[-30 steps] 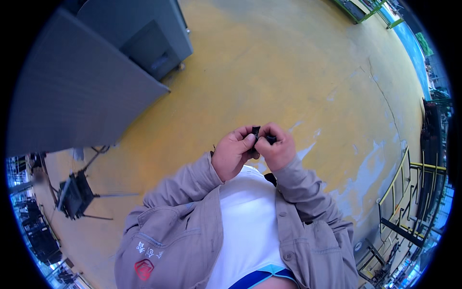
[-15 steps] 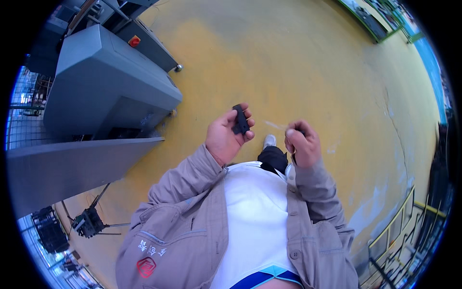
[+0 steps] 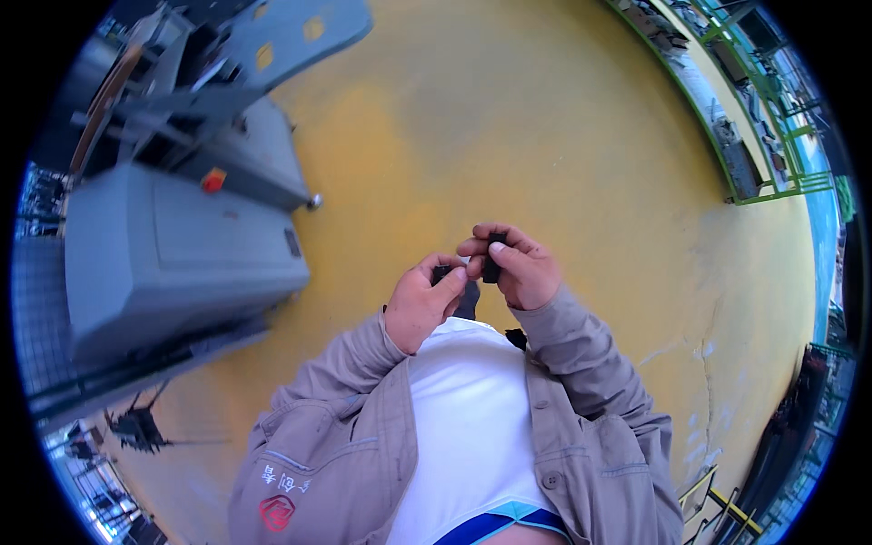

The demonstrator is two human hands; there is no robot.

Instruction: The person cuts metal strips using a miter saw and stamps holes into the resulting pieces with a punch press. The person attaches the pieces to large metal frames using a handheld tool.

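My left hand (image 3: 418, 307) is closed around a small black block (image 3: 441, 273), pinched between thumb and fingers, with only its upper end showing. Close beside it, my right hand (image 3: 531, 277) grips an oblong black part (image 3: 493, 259) that stands nearly upright between thumb and fingers. Both hands are in front of my white shirt, their fingertips almost meeting. Whether the two black pieces touch cannot be made out. What kind of parts they are does not show.
A grey machine (image 3: 204, 259) with a red knob (image 3: 213, 180) stands on the left. Far right is a green-framed workbench (image 3: 727, 150) loaded with items. Yellow railings (image 3: 731, 509) are at lower right. The floor (image 3: 599, 136) is yellow and worn.
My hands have come together from apart. The left fingers, earlier loosely under a black part, now pinch a piece; the right now shows its black part. My view has shifted, revealing more workbench.
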